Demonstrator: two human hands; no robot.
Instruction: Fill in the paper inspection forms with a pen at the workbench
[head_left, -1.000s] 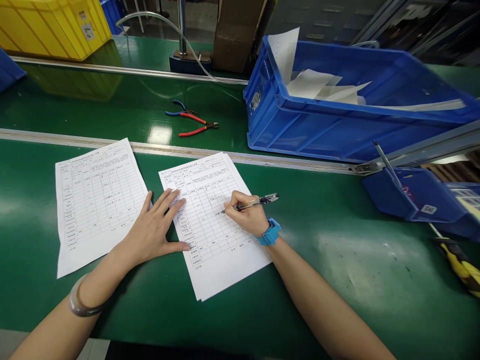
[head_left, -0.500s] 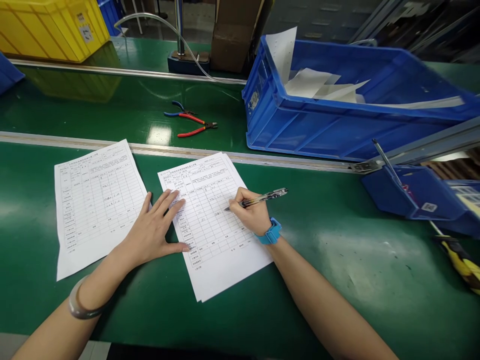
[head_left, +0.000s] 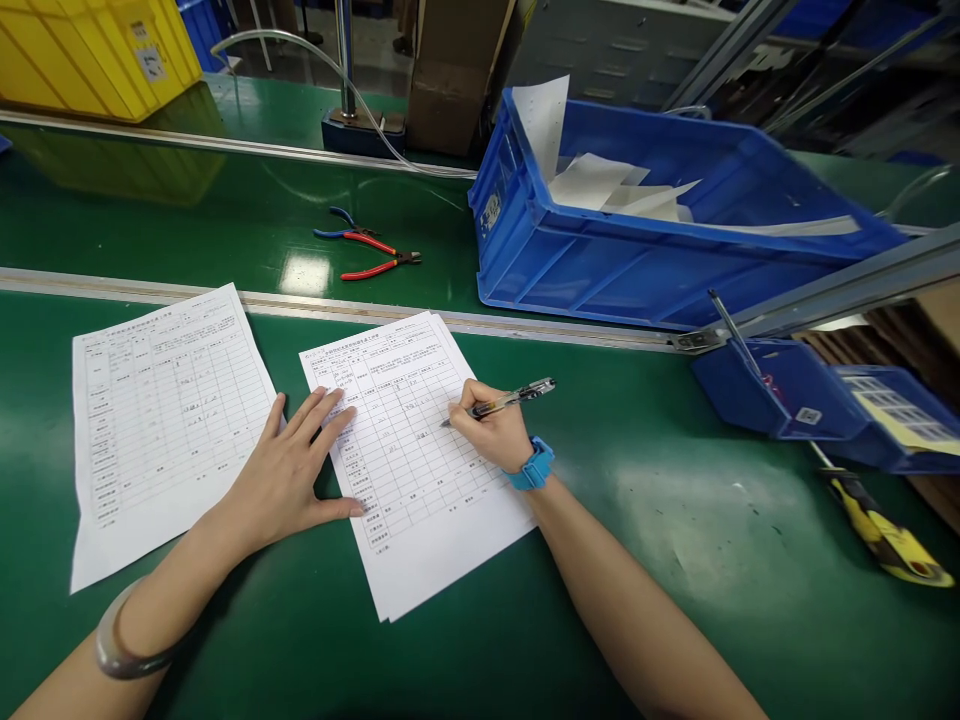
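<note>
Presumably steadying the form [head_left: 409, 480], the left hand [head_left: 285, 475] spreads over its edge while the right hand [head_left: 495, 432] grips a pen [head_left: 517, 394] for writing.

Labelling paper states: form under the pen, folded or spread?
Spread flat: no fold shows in the form, whose top and bottom edges lie apart on the green table.

Ahead of the left hand [head_left: 281, 478], slightly rightward, we see pliers [head_left: 400, 258] (their handles are red); beyond the right hand [head_left: 493, 430], a blue bin [head_left: 637, 262]; farther right, a yellow-black screwdriver [head_left: 879, 528].
</note>
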